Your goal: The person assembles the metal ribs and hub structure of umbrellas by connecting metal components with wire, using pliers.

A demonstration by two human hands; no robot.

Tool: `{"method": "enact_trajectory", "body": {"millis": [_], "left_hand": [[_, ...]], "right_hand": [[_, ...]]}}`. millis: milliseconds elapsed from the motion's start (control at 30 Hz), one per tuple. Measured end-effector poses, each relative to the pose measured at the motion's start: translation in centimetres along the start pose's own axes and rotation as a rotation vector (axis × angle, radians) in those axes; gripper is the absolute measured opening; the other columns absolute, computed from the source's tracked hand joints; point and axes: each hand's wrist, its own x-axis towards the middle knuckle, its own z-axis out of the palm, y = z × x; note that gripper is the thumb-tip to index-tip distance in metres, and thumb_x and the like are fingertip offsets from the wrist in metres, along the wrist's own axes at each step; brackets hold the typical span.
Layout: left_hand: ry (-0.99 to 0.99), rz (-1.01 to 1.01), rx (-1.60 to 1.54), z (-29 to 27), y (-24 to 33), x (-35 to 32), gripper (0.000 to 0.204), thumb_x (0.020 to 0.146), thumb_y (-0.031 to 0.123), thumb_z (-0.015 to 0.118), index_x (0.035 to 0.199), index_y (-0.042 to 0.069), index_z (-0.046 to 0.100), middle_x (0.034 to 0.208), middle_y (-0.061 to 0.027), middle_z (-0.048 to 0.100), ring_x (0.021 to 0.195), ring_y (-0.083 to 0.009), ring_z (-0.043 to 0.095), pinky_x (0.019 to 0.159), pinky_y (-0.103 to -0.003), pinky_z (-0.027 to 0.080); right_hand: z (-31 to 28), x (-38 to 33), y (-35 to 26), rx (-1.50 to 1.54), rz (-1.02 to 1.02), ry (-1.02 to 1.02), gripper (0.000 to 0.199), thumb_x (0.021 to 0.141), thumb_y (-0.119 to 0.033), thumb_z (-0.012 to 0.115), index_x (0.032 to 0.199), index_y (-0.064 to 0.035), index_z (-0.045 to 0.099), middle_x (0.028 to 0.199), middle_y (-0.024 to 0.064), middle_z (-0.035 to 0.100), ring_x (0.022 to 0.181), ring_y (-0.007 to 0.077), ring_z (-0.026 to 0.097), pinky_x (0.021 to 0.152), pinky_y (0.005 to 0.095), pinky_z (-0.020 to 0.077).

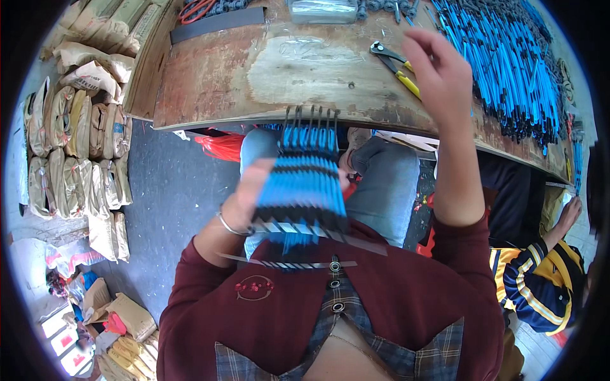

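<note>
The left hand (249,190) has its fingers clamped around a row of blue rods (302,184) with black hooked ends, held above the lap, just before the wooden table (197,76). The right hand (448,79) is raised near the pliers (401,77) (yellow-handled, lying on the tabletop); its fingers seem loosely apart, though blurred. A blue heap (508,70) of similar rods covers the table's right side.
</note>
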Motion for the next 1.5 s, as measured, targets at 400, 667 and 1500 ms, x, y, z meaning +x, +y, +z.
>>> {"method": "enact_trajectory", "body": {"millis": [400, 667, 1500], "left_hand": [[-0.172, 0.448, 0.849, -1.9, -0.3, 1.5, 0.024, 0.07, 0.01, 0.063, 0.092, 0.001, 0.063, 0.093, -0.0137, 0.063, 0.081, -0.029, 0.063, 0.07, -0.035, 0.052], [-0.191, 0.518, 0.832, -2.4, -1.0, 1.8, 0.022, 0.072, 0.009, 0.061, 0.091, 0.0, 0.061, 0.094, -0.0153, 0.062, 0.08, -0.0308, 0.062, 0.068, -0.035, 0.051], [-0.183, 0.456, 0.84, -2.0, -1.4, 2.1, 0.025, 0.07, 0.009, 0.059, 0.094, 0.002, 0.063, 0.096, -0.0139, 0.062, 0.083, -0.0308, 0.062, 0.073, -0.037, 0.051]], "right_hand": [[10.8, 13.4, 6.2, -0.731, -0.087, -0.585, 0.016, 0.076, -0.012, 0.055, 0.088, -0.0023, 0.063, 0.084, 0.0164, 0.062, 0.079, 0.0314, 0.06, 0.072, 0.0386, 0.0474], [11.7, 12.6, 7.4, -0.834, -0.194, -0.457, 0.015, 0.074, -0.007, 0.051, 0.083, -0.0037, 0.063, 0.088, 0.017, 0.063, 0.08, 0.0336, 0.062, 0.069, 0.0426, 0.0509], [1.1, -0.8, 3.9, -0.315, -0.156, -0.601, 0.019, 0.078, -0.008, 0.057, 0.096, -0.0056, 0.063, 0.071, 0.0135, 0.057, 0.07, 0.0308, 0.057, 0.062, 0.0372, 0.0445]]}}
